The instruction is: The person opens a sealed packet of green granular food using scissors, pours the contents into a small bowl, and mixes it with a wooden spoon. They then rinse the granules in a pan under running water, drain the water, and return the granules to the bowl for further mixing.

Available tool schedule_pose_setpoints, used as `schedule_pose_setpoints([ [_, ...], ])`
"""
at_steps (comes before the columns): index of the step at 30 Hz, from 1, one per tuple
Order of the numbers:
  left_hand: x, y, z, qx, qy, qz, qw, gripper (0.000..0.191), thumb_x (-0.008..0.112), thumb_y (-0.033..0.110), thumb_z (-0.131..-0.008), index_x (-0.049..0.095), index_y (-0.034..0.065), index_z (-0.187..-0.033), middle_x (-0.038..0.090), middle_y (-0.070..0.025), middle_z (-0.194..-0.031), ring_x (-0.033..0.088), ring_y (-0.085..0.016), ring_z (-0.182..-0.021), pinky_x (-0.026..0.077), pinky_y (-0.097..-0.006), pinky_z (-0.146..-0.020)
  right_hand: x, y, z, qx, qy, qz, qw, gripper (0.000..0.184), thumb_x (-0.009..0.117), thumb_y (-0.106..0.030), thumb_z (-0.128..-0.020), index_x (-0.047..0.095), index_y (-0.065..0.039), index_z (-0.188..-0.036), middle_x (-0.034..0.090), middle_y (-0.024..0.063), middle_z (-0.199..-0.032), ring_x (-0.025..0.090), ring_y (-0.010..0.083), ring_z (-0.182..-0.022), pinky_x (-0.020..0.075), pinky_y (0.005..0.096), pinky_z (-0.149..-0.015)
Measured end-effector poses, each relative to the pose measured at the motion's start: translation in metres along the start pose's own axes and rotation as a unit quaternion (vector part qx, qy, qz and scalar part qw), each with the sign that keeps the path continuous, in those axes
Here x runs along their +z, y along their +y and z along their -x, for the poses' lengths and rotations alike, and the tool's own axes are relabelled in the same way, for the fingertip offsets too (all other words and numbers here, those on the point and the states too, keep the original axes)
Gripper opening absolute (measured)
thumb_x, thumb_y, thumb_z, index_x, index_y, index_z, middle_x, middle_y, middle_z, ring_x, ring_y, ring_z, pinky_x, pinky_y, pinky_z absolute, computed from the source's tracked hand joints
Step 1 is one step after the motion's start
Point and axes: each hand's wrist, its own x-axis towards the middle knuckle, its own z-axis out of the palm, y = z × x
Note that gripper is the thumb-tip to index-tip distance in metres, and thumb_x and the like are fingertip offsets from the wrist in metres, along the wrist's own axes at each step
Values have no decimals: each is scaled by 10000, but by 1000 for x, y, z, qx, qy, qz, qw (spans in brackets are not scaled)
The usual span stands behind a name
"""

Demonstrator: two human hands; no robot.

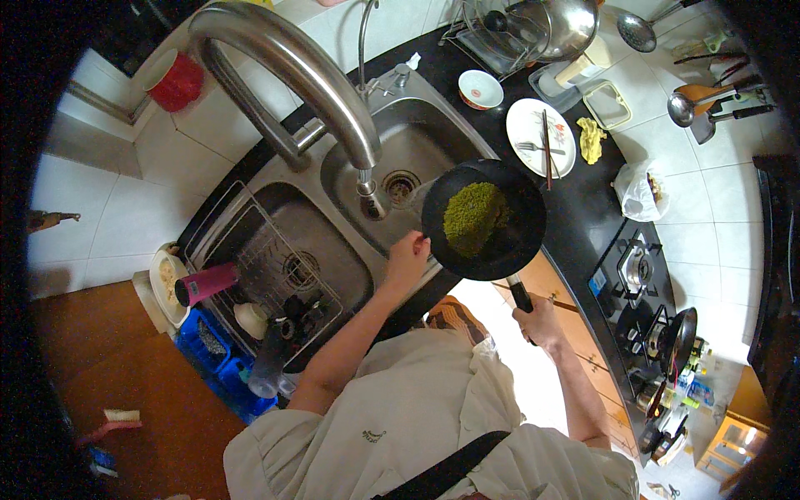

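My right hand point(540, 320) is closed around the black handle of a frying pan point(525, 250). Green granular food, perhaps beans, point(473, 215) lies heaped in the pan's left half. The pan is held over the front right edge of the right sink basin point(412, 134). At the pan's left rim is my left hand point(409, 253), fingers curled; something transparent shows just above it, partly behind the pan, and whether the hand holds it I cannot tell. A steel faucet point(294, 75) arches over the sinks, its spout head left of the pan.
A plate with chopsticks and a fork point(531, 153), a bowl point(481, 89) and a yellow cloth point(590, 140) lie on the black counter. A wire rack point(262, 219) spans the left basin, near a pink bottle point(209, 283). A gas stove point(637, 269) stands at right.
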Motion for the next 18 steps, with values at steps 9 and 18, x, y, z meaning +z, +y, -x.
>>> schedule_pose_setpoints([
  [9, 11, 3, 3, 8, -18, 0, 1000, 292, 612, 244, -906, 599, -35, -992, 650, -134, -778, 612, -222, -688, 481, -338, -639, -19, -16, 11, 9, 11, 47, 999, 143, 570, -111, -823, 515, 14, -782, 519, 47, -549, 498, 118, -430, 417, 302, -401],
  [18, 24, -1, 8, 8, -30, 27, 999, 269, 590, 223, -925, 589, -41, -977, 626, -110, -750, 581, -192, -661, 462, -336, -616, -33, -13, 13, 5, 13, 79, 997, 171, 580, -132, -836, 513, 12, -774, 521, 49, -570, 500, 121, -441, 414, 310, -402],
])
